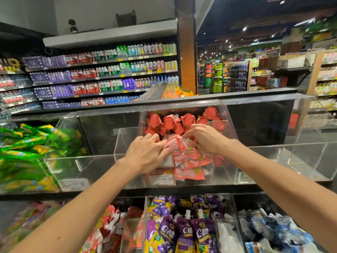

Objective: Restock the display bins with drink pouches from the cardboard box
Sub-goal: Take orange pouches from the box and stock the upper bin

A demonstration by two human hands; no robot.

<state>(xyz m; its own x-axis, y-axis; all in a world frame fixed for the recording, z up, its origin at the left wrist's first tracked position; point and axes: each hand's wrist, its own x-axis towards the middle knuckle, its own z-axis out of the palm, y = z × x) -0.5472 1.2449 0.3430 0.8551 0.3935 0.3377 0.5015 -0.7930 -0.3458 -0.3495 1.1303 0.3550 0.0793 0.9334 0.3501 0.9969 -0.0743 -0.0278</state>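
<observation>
We're in a supermarket aisle, with shelves of bottled water point(102, 73) at upper left. Across the middle, a dark display stand point(182, 190) carries clear acrylic bins. The centre bin point(226, 168) holds red drink pouches point(189, 173), upright at the back and lying flat at the front. The left bin holds green packs point(23, 143). The bottom row has purple pouches point(182, 230). Left hand point(144, 152) and right hand point(206, 139) both grip one red pouch bundle point(177, 143) over the centre bin's pile. There's a price tag point(161, 179) on its front.
</observation>
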